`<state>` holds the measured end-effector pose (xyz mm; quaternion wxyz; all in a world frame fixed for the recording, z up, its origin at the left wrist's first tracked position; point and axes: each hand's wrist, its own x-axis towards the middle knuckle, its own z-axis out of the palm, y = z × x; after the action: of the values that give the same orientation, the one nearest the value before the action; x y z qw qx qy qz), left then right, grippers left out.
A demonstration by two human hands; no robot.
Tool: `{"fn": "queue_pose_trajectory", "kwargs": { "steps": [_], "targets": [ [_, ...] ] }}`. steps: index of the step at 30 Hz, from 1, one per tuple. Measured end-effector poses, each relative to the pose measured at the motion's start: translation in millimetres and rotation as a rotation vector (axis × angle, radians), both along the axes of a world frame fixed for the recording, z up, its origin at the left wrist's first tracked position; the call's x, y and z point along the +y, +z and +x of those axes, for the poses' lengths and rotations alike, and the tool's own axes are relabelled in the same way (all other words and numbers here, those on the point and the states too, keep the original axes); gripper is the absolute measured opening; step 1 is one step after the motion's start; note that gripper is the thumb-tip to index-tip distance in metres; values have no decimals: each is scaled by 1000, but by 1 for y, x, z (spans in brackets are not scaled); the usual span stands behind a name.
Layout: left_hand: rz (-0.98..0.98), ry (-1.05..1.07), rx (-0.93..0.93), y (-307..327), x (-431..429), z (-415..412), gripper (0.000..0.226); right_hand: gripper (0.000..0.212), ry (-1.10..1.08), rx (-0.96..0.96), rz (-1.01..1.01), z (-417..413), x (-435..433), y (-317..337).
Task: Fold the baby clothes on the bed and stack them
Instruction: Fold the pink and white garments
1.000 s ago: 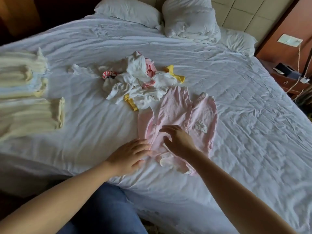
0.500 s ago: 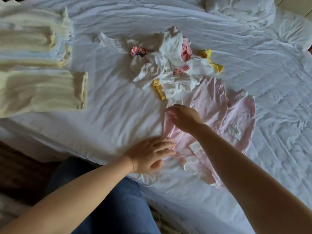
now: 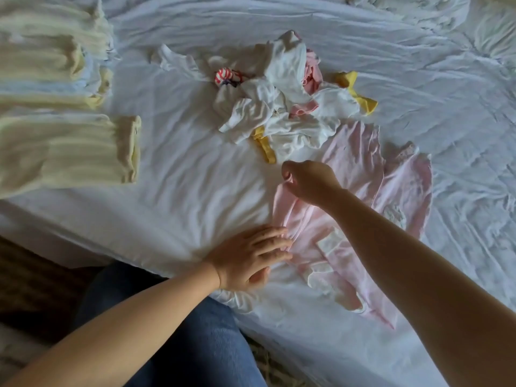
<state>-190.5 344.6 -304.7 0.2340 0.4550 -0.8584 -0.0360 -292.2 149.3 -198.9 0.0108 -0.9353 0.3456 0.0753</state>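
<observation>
A pale pink baby garment (image 3: 351, 163) with white cuffs lay spread near the edge of a bed (image 3: 181, 191) with a rumpled white sheet, its left edge pinched by the right hand (image 3: 310, 181) and pressed by the flat, straight-fingered left hand (image 3: 248, 258), beside a jumbled clothes pile (image 3: 284, 107) and folded cream stacks (image 3: 64, 152).

Right hand (image 3: 310, 181) seemingly pinches the pink garment (image 3: 357, 163).

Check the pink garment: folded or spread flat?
Spread, not yet folded: the pink garment lies flat on the bed, right hand pinching one edge, left hand flat at its near edge.
</observation>
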Motion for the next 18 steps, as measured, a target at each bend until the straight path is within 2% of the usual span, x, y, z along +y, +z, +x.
{"fn": "queue_pose_trajectory", "kwargs": {
  "steps": [4,9,14,18],
  "targets": [
    [-28,9,-53,0,1,-2,53,14,-48,-228,-80,-18,15,22],
    [-113,29,-153,6,6,-6,52,19,-97,-346,-186,-56,40,49],
    [-178,91,-7,32,7,-19,59,20,-168,-520,-250,-104,65,62],
    [4,269,131,54,-5,-46,88,21,-223,-538,-270,-140,88,60]
  ]
}}
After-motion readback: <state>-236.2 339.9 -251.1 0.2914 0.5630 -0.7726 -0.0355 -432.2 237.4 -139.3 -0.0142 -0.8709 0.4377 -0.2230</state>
